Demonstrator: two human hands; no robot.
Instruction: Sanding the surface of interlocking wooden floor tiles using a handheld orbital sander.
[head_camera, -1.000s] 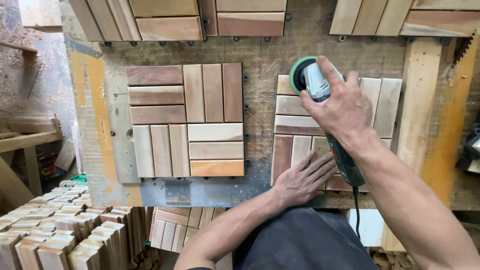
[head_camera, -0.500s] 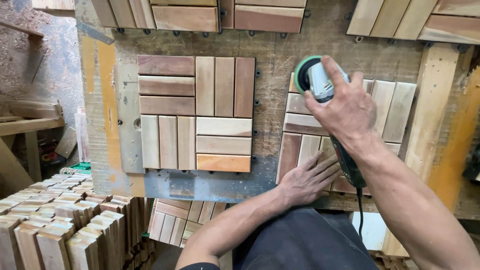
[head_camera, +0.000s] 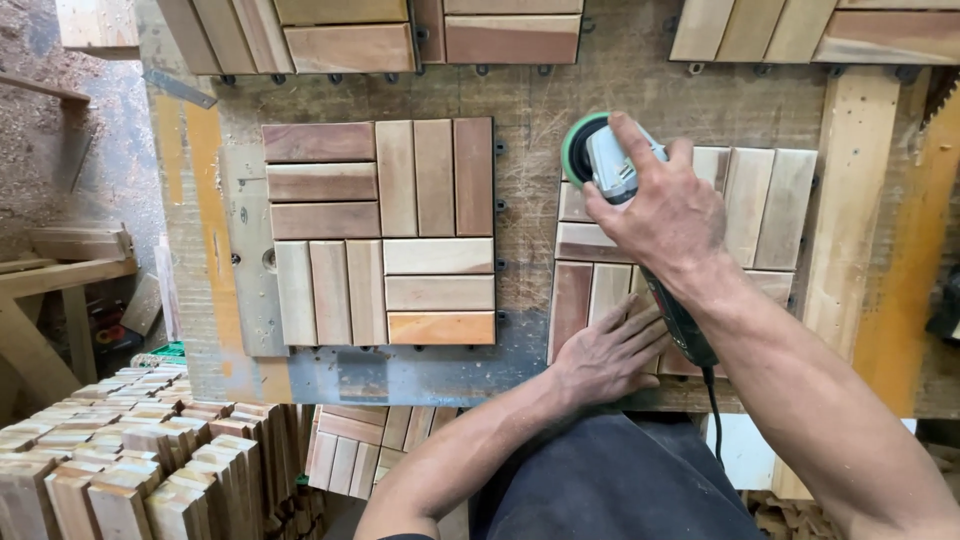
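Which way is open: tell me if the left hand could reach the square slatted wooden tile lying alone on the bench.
Probably yes. The left hand lies flat on the tile being sanded, and only bare bench separates it from the square slatted wooden tile beside it. Nothing stands between them.

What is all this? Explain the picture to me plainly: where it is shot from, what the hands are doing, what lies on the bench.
There is one view, from a camera worn on the person's head, looking straight down at their own two bare hands. There is no machine arm here.

The right hand grips a round sander with a green rim, pressed onto the upper left corner of a wooden tile. The left hand lies flat on the tile's near edge, fingers spread.

Both hands work over a worn bench. To the left lies a second tile, made of slats in four blocks, untouched. More tiles sit along the far edge. Stacks of wood blocks stand at the lower left, beside the bench.
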